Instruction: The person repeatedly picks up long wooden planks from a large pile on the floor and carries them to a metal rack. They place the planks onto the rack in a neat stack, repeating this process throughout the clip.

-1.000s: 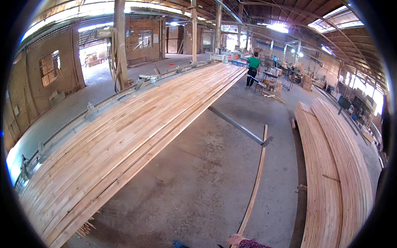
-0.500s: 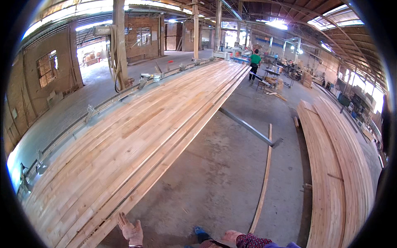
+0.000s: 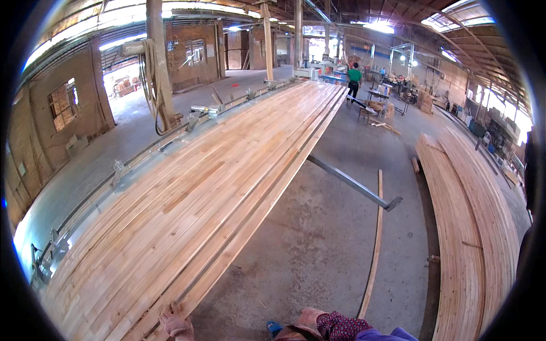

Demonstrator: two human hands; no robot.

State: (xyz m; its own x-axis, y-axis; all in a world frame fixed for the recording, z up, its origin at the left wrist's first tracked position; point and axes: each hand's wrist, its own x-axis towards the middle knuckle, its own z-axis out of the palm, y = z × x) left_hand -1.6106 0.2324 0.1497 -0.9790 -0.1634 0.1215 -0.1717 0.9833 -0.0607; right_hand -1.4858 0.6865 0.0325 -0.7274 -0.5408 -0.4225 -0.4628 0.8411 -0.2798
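Observation:
A long panel of pale wooden strips [image 3: 170,227] lies on the metal clamping bench and runs from the lower left to the far middle. Along its right side, a separate wooden strip [image 3: 250,238] sits next to a narrow dark gap. My left hand [image 3: 176,323], in a knitted glove, is at the near end of that strip, its fingers bent over the wood. Close to my body at the bottom is my right hand [image 3: 310,319], also gloved, below a patterned sleeve; its fingers are not clear. It appears apart from the wood.
A metal bar [image 3: 352,183] juts from under the panel across the floor on the right. One thin wooden strip [image 3: 372,256] lies on the floor. Stacked long boards [image 3: 460,238] stand farther right. A person in green [image 3: 354,77] is by the panel's far end.
My left hand has gone from spread fingers beside the panel's edge to bent fingers on the strip. My right hand has shifted slightly left and up. The person in green has turned slightly.

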